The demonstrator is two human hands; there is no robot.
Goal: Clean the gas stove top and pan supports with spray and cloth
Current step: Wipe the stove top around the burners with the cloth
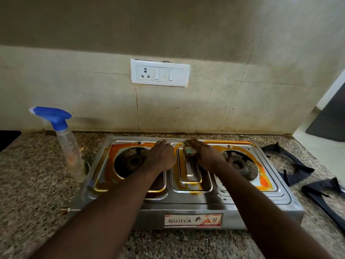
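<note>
Stove (186, 204) sits on the surface (37, 174), smeared orange; left hand (160, 156) lies flat on it by the left burner (133, 161), grip apart; right hand (204, 154) has its grip clamped on the cloth (189, 150) at the centre's back edge. Spray (69, 146) stands just left; pan supports (300, 170) lie to the right.

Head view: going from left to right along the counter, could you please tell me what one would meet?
Spray bottle → left burner → left hand → cloth → right hand → right burner → pan supports, lifted off and lying on the counter.
</note>
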